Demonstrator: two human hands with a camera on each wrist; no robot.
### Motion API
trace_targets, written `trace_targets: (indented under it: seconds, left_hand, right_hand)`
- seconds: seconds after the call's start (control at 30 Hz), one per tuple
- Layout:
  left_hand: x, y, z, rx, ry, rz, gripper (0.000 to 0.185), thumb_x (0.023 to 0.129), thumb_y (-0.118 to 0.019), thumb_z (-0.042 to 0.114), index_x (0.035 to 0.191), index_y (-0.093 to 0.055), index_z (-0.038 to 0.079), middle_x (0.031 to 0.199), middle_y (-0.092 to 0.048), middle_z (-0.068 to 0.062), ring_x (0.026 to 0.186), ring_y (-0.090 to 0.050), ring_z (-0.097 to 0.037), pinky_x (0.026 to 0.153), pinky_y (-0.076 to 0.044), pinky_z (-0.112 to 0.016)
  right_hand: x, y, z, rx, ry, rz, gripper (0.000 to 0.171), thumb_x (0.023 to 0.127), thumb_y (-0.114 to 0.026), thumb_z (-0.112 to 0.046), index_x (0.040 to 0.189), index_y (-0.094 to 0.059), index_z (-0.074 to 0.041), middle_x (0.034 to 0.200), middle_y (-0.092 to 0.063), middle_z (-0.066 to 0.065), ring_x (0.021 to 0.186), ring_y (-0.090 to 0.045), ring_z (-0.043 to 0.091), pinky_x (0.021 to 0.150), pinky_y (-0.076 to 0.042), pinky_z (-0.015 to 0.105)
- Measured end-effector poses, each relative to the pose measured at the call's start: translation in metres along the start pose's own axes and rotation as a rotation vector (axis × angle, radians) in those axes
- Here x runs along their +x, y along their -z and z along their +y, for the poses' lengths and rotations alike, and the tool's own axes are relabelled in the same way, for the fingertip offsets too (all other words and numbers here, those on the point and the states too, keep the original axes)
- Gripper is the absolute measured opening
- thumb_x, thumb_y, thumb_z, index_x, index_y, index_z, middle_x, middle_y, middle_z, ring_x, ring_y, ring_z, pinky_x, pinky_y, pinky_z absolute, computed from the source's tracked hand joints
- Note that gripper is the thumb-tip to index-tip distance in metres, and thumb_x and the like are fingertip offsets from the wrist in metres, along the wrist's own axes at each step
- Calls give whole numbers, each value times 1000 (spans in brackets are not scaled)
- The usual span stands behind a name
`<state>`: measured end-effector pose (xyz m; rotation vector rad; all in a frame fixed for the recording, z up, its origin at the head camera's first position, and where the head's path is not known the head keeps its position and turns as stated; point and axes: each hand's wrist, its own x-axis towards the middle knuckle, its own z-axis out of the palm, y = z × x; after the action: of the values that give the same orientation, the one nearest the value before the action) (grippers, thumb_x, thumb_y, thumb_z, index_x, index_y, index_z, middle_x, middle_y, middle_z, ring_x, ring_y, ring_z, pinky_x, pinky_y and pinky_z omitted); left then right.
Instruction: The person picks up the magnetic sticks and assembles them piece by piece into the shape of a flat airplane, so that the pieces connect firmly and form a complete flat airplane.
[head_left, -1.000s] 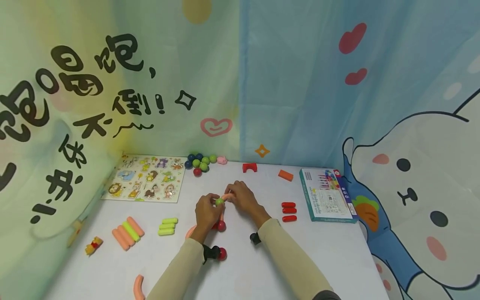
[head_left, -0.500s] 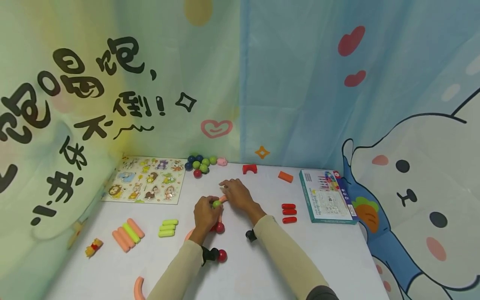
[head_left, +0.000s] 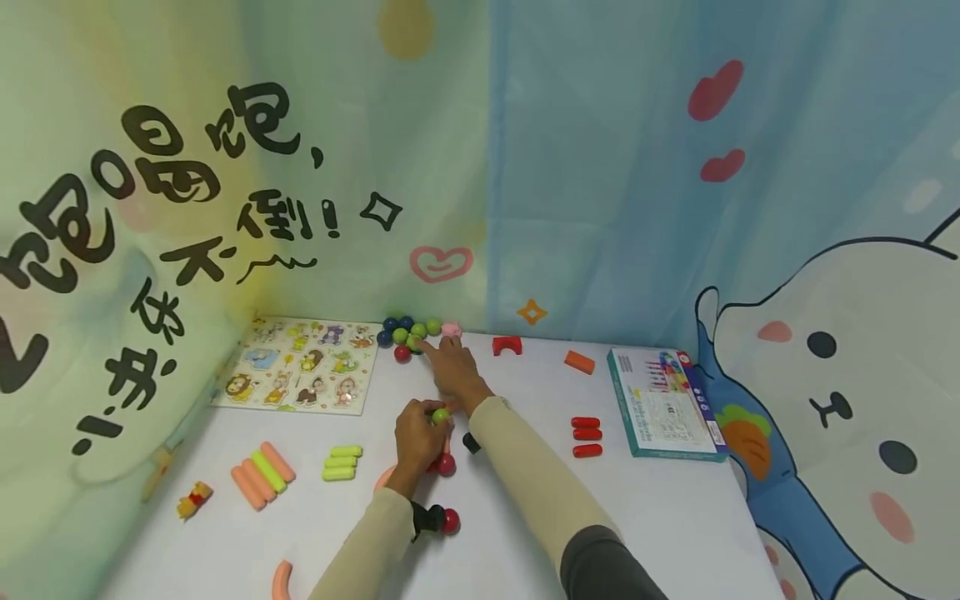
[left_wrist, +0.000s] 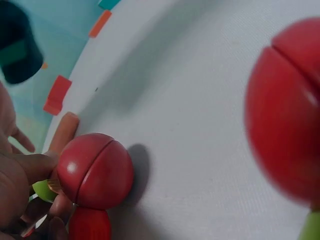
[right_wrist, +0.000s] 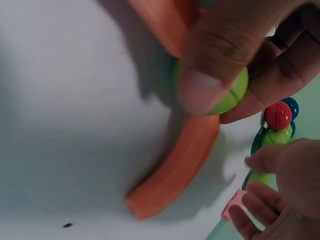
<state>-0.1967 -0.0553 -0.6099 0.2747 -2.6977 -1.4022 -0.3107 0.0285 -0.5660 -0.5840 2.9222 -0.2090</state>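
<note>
Left hand (head_left: 417, 427) pinches a small green wooden ball (head_left: 440, 414) on top of the little orange-and-red stick structure mid-table. Right hand (head_left: 448, 369) stretches out, fingers loose, to the pile of blue, green and red balls (head_left: 405, 335) at the wall. Right wrist view shows the curved orange stick (right_wrist: 180, 165) under that ball; probably touching it.
</note>
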Motion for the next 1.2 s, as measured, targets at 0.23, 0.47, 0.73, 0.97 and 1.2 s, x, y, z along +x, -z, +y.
trace_targets:
  seconds: [0.23,0.47,0.73,0.97,1.2]
  left_hand:
    - [1,-1,-1,-1,-4,10,27,88,-85,13,113,-80,5,100,-68,-10,89,-60,-19,81,-49,-33]
    - [1,4,-2,10,-28,42,25,85,-86,10,109,-81,5,98,-69,-11,88,-62,-21,81,-47,-37]
    - [-2,-4,-4,12,7,-1,28,88,-85,13,115,-81,7,102,-68,-10,91,-60,-20,82,-48,-35]
    - [-2,-9,1,-7,-14,-17,27,87,-85,13,114,-81,6,101,-68,-10,90,-60,-20,81,-48,-34]
    - [-1,-1,-2,31,-54,33,26,84,-87,11,109,-81,5,98,-69,-10,86,-60,-20,79,-46,-37]
  right_hand:
    - [7,-9,5,-76,-29,136,44,104,-65,-13,145,-65,-27,138,-62,11,129,-53,27,104,-52,42]
    - [4,-10,11,-46,-9,147,70,100,-70,-9,161,-45,-30,154,-55,11,135,-52,29,103,-52,45]
    - [18,-11,2,-43,-13,1,76,105,-62,-10,166,-31,-42,163,-43,16,147,-39,32,113,-46,50]
    - [12,-8,10,-22,-56,120,53,100,-68,-6,148,-60,-27,148,-57,14,137,-50,30,106,-51,47]
    - [-3,-7,20,82,-10,134,58,99,-70,-6,152,-56,-26,152,-55,8,138,-52,27,110,-51,44]
